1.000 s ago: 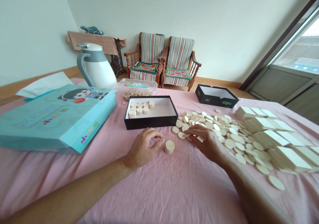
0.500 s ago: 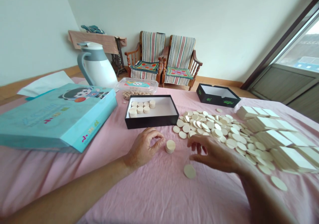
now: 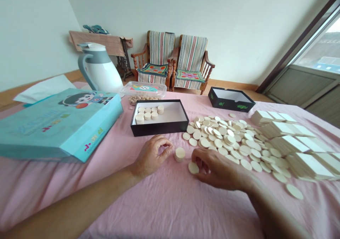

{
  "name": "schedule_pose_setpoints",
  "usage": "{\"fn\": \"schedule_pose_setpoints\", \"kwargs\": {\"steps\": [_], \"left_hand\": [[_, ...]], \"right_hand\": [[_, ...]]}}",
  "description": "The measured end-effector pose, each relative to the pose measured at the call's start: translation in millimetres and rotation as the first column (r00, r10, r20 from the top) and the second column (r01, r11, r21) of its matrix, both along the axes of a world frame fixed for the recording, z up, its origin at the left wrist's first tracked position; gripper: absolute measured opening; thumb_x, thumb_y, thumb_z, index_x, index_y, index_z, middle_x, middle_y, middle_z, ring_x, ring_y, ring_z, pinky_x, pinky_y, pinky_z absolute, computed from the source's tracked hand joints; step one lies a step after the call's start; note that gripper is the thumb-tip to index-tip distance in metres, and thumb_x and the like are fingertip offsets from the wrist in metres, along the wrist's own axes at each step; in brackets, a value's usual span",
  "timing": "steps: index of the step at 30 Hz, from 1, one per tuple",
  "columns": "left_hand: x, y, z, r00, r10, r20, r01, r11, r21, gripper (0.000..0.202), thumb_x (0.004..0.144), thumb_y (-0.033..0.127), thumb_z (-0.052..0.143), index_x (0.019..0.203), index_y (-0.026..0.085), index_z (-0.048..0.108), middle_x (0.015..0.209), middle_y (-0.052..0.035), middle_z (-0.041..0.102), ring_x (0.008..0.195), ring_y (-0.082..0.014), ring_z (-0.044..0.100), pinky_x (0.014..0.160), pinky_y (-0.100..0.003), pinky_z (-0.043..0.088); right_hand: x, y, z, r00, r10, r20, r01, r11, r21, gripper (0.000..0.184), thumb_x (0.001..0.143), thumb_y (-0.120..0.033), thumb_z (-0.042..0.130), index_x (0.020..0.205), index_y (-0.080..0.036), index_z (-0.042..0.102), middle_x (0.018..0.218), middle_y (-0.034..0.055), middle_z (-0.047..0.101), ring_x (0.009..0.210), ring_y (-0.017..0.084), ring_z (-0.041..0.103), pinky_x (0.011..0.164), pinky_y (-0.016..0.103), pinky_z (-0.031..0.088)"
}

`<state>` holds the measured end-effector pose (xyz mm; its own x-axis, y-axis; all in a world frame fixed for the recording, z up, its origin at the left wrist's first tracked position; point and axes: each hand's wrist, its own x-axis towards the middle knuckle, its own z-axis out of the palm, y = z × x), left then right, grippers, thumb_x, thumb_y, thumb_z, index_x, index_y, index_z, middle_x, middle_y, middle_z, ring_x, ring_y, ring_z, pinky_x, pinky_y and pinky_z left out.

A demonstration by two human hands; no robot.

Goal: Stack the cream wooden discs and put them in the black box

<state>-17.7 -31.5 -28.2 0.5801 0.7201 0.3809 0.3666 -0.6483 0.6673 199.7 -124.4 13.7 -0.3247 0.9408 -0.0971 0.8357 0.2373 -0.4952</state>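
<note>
A short stack of round wooden discs [image 3: 180, 154] stands on the pink cloth between my hands. My left hand [image 3: 152, 155] rests just left of it, fingers loosely curved and holding nothing, with the thumb tip close to the stack. To the right of the stack, my right hand [image 3: 215, 168] is closed on a single wooden disc [image 3: 193, 167], gripped near its edge and tilted. Behind that hand spreads a loose pile of wooden discs [image 3: 223, 132]. Several short disc stacks [image 3: 147, 113] stand in two rows inside the black box [image 3: 159, 129].
Stacked wooden rectangular pieces [image 3: 300, 145] line the right side. A turquoise box [image 3: 77, 125] and a white-grey jug [image 3: 102, 70] occupy the left. Behind the black box is a clear plastic tub [image 3: 145, 93] of small pieces. Another black box [image 3: 231, 102] sits at the back right.
My right hand has closed on the single disc that lay on the cloth, and moved left with it towards the stack. My left hand has stayed beside the stack.
</note>
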Motion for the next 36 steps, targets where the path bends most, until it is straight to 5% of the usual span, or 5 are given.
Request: {"fn": "schedule_pose_setpoints", "kwargs": {"steps": [5,13,21,28,36], "left_hand": [[0,2,-3.7,1.000,-0.007,0.004,0.007,1.000,0.010,0.016,0.087,0.027,0.053,0.080,0.017,0.064,0.082,-0.0034,0.065,0.082,-0.0160,0.060,0.077,-0.027,0.045],[0,0,-2.6,1.000,-0.018,0.001,0.018,1.000,0.021,0.016,0.088,0.026,0.053,0.079,0.017,0.063,0.080,-0.0028,0.064,0.081,-0.0154,0.059,0.075,-0.027,0.044],[0,0,-2.3,1.000,-0.004,-0.009,0.004,1.000,0.006,0.020,0.089,0.030,0.052,0.080,0.016,0.064,0.080,-0.0035,0.063,0.080,-0.0159,0.058,0.073,-0.027,0.044],[1,-1,0.0,1.000,-0.010,-0.003,0.010,1.000,0.015,0.019,0.088,0.028,0.052,0.079,0.016,0.064,0.079,-0.0039,0.063,0.080,-0.0165,0.058,0.073,-0.027,0.044],[1,0,-3.2,1.000,-0.013,-0.005,0.013,1.000,0.021,0.018,0.088,0.028,0.053,0.079,0.016,0.064,0.079,-0.0035,0.063,0.080,-0.0160,0.058,0.073,-0.027,0.044]], "right_hand": [[11,8,-11.6,0.979,-0.197,0.046,0.191,0.977,0.098,0.024,0.075,-0.032,0.064,0.094,-0.020,0.055,0.077,0.0010,0.059,0.068,0.015,0.052,0.060,0.027,0.036],[8,9,-10.8,0.999,-0.023,-0.042,0.028,0.992,0.124,0.015,0.081,-0.018,0.055,0.096,-0.022,0.059,0.088,0.0021,0.056,0.072,0.012,0.055,0.068,0.027,0.043],[-14,13,-4.7,0.971,-0.057,-0.230,0.138,0.925,0.355,0.022,0.082,-0.022,0.058,0.104,-0.022,0.057,0.092,0.0031,0.057,0.081,0.014,0.055,0.071,0.029,0.045],[-30,12,-10.4,0.970,-0.028,-0.242,0.109,0.939,0.327,0.018,0.083,-0.022,0.057,0.100,-0.022,0.060,0.093,0.0040,0.057,0.079,0.015,0.055,0.071,0.030,0.046],[-2,28,-28.8,0.966,-0.215,-0.145,0.259,0.840,0.477,0.017,0.084,-0.021,0.055,0.099,-0.023,0.063,0.089,0.0037,0.060,0.083,0.019,0.054,0.074,0.032,0.043]]}}
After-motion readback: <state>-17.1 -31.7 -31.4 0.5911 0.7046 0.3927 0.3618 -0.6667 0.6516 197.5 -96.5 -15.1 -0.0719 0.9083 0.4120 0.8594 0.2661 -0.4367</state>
